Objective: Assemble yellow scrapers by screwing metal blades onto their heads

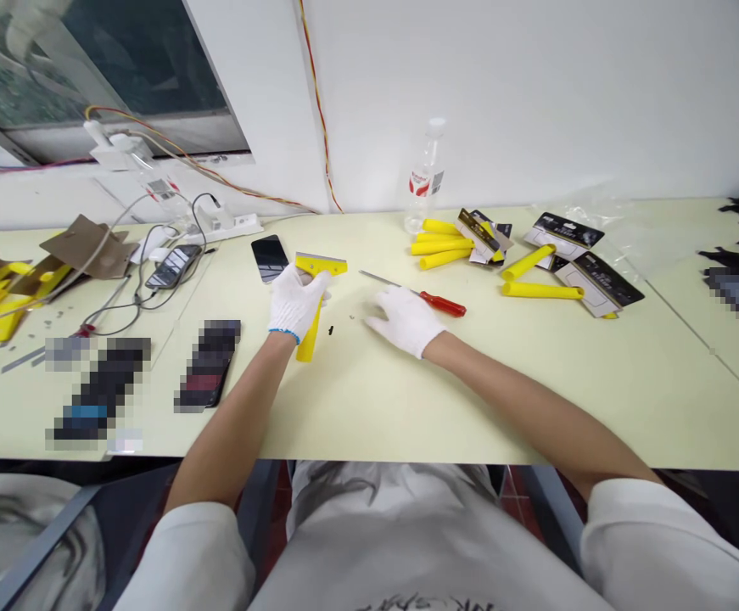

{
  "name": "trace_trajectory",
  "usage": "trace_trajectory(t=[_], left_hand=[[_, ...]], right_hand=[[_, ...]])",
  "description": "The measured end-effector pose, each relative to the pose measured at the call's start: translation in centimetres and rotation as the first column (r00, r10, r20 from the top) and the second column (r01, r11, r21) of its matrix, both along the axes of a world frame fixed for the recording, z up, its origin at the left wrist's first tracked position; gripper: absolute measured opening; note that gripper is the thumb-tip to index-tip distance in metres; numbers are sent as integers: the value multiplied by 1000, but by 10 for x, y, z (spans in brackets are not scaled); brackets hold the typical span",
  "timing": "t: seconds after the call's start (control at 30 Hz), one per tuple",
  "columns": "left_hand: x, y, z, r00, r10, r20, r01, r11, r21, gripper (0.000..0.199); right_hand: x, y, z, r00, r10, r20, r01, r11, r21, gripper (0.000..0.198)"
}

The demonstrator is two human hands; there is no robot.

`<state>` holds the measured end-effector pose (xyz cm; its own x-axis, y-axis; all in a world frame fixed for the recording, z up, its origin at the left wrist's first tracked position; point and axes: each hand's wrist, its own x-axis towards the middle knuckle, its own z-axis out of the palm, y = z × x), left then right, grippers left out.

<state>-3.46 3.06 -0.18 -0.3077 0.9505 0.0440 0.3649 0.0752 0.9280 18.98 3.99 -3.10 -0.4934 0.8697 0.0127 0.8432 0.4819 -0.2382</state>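
Observation:
My left hand [298, 299], in a white knitted glove with a blue cuff edge, grips a yellow scraper [307, 341]. The scraper's wide head, with a metal strip along its top edge, points away from me, and its handle shows below my fingers. My right hand [404, 321], gloved too, is low over the table with thumb and fingers apart and nothing in it. Just beyond it lies a screwdriver [444, 304] with a red handle; its shaft points left. A small black piece [331, 330] rests on the table between my hands.
Yellow handles [442, 246] with black card labels lie at the right, near a plastic bottle [425, 174]. Several phones, including a dark one [270, 258], are at the left. Cables and a power strip [235, 227] sit by the wall. More yellow scrapers [0, 297] are piled far left.

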Motion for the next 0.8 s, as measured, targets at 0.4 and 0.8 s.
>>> trace_trajectory(t=[0.4, 0.8], left_hand=[[9, -3, -4, 997, 15, -79, -17, 999, -32, 46], [-2, -4, 3, 981, -50, -185, 46, 999, -26, 21]], right_hand=[[-38, 11, -11, 999, 3, -32, -6, 995, -95, 29], [-39, 7, -9, 996, -24, -91, 19, 998, -61, 25]])
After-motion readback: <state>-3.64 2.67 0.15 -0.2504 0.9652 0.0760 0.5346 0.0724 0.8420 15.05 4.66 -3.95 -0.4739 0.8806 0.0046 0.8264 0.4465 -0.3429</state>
